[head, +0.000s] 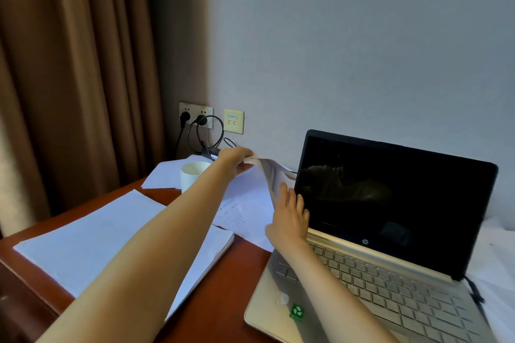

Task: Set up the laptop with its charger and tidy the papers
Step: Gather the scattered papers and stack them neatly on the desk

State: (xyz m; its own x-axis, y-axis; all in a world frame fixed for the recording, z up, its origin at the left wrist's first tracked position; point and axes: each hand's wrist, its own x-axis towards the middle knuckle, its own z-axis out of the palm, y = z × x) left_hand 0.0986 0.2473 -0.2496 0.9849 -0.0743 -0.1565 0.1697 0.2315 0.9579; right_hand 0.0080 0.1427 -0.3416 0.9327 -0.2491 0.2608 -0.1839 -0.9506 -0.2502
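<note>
An open gold laptop (370, 281) with a dark screen stands on the desk at the right. A black cable (475, 291) runs from its right side. My left hand (234, 160) pinches the far edge of a curled sheet of paper (271, 175) lifted beside the screen. My right hand (289, 217) holds the near part of that same sheet against the screen's left edge. Loose sheets (245, 203) lie under it. A thick paper stack (83, 242) sits at the left. The charger brick (210, 152) lies by the wall, its plug (201, 120) in the socket.
A white cup (192, 174) stands on papers behind my left forearm. A wall socket plate (195, 114) holds two black plugs, with a data plate (233, 121) beside it. Brown curtains (69, 78) hang at the left. The red-brown desk's edge (16, 259) runs near the left.
</note>
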